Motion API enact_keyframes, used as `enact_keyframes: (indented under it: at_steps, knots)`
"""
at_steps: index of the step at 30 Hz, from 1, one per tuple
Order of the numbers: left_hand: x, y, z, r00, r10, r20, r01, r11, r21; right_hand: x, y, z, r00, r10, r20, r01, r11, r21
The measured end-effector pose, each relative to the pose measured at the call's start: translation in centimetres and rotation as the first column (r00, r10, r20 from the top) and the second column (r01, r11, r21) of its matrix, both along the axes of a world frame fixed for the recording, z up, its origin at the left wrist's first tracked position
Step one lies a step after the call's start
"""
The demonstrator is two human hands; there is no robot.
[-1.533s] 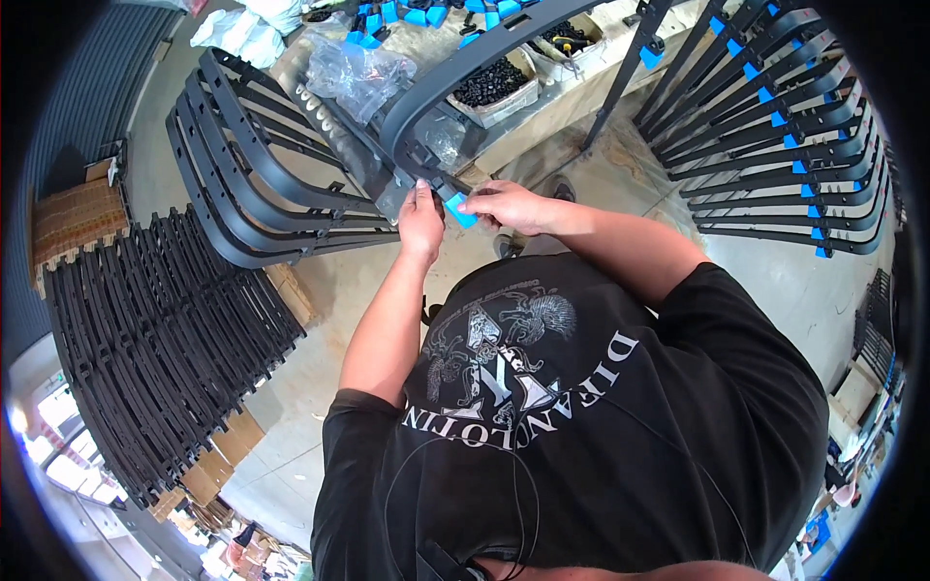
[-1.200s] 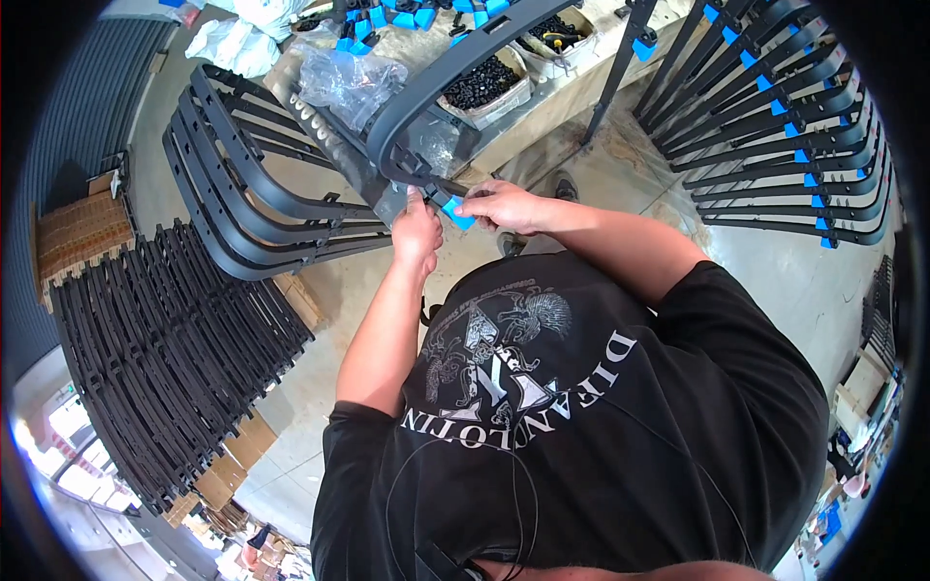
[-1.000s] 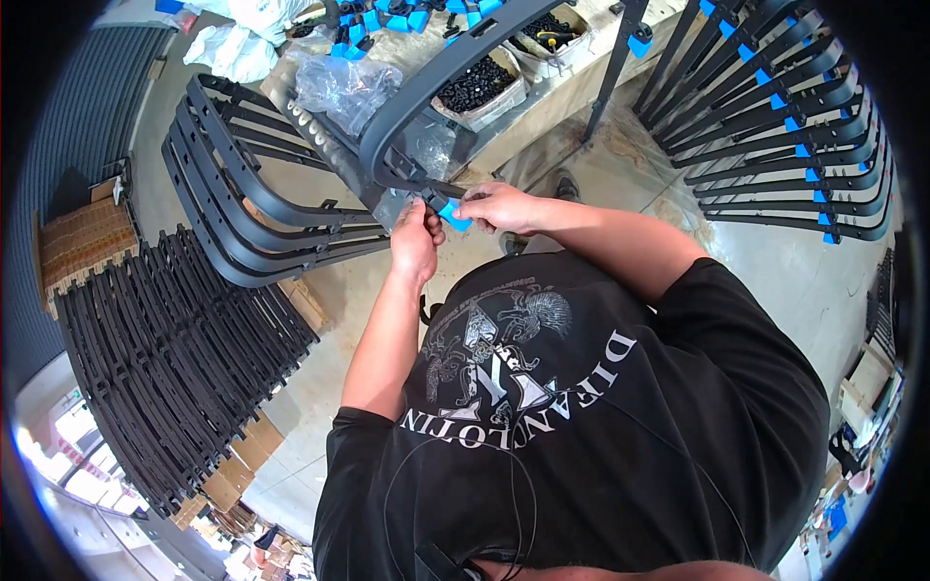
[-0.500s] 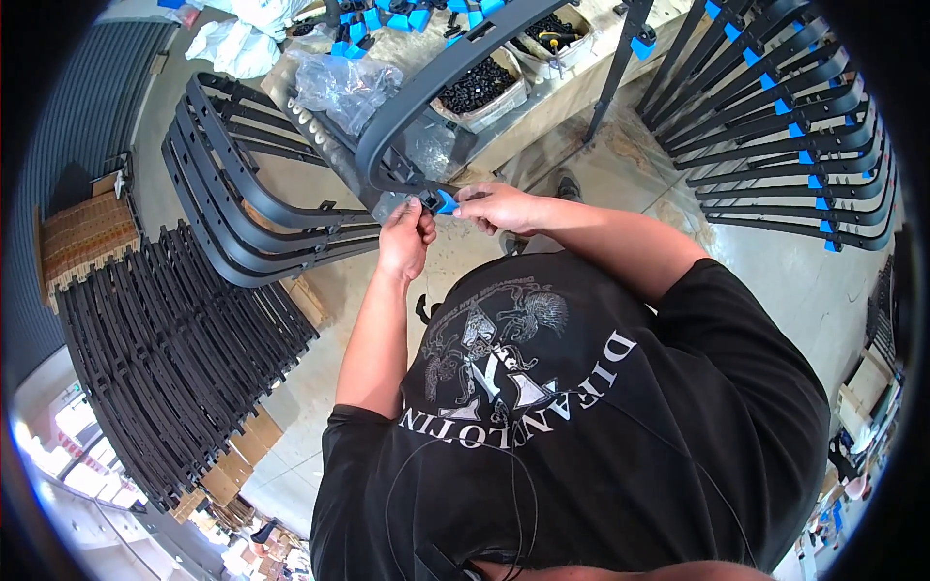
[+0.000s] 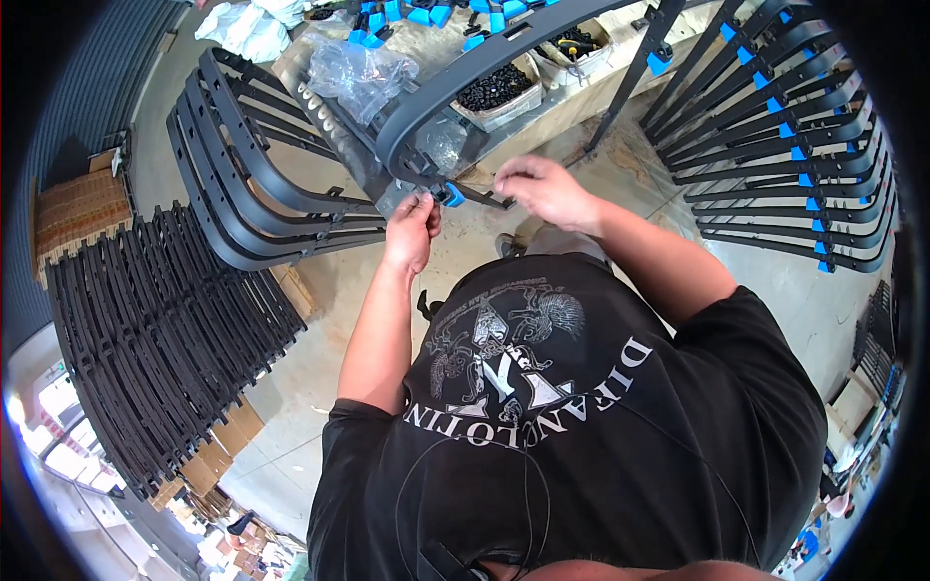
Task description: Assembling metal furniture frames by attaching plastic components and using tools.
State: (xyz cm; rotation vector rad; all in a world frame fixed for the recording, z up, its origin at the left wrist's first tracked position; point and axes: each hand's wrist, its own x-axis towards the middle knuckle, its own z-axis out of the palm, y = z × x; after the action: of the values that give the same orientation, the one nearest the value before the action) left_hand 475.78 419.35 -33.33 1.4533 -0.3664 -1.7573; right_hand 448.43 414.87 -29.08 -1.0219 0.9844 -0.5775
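Note:
A curved black frame (image 5: 436, 92) rests across the workbench, its lower end close in front of me. At that end sits a small blue and black plastic fitting (image 5: 451, 195). My left hand (image 5: 414, 230) is closed, with thumb and fingertips pinching the fitting's left side against the frame end; the exact grip is partly hidden by my fingers. To the right of the fitting and apart from it, my right hand (image 5: 554, 196) hangs in the air with its fingers loosely bent and apart. Nothing shows in it.
On the workbench (image 5: 475, 145) lie a clear plastic bag (image 5: 358, 77), loose blue fittings (image 5: 426, 15) and a box of small black parts (image 5: 497, 97). A second box (image 5: 573, 50) holds a yellow-handled tool. Curved frames (image 5: 218, 174) stand left; frames with blue fittings (image 5: 775, 145) stand right.
My right hand has let go of the blue fitting and moved up and to the right. The left hand stays at the fitting. The whole view has shifted slightly.

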Motion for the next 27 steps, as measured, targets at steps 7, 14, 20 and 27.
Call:
enact_keyframes:
  at_steps: [7, 14, 20, 27]
  knots:
    - [1.1, -0.2, 0.4, 0.990, -0.036, 0.135, 0.027, 0.997, 0.069, -1.5, -4.6, 7.8, 0.987, -0.125, 0.100, 0.150, 0.942, -0.301]
    - [0.1, 0.4, 0.7, 0.973, -0.097, 0.211, 0.146, 0.962, -0.230, -1.2, -2.0, 4.7, 0.989, -0.125, 0.074, 0.138, 0.970, -0.202]
    - [1.5, -0.5, 0.4, 0.987, -0.134, 0.089, 0.124, 0.986, 0.114, -2.3, -0.7, 1.8, 0.991, -0.124, -0.044, 0.122, 0.992, -0.037]
    - [-0.2, 0.1, 2.5, 0.990, -0.037, 0.135, 0.069, 0.970, -0.234, -2.6, 0.4, 1.3, 0.987, -0.148, -0.070, 0.143, 0.987, -0.069]
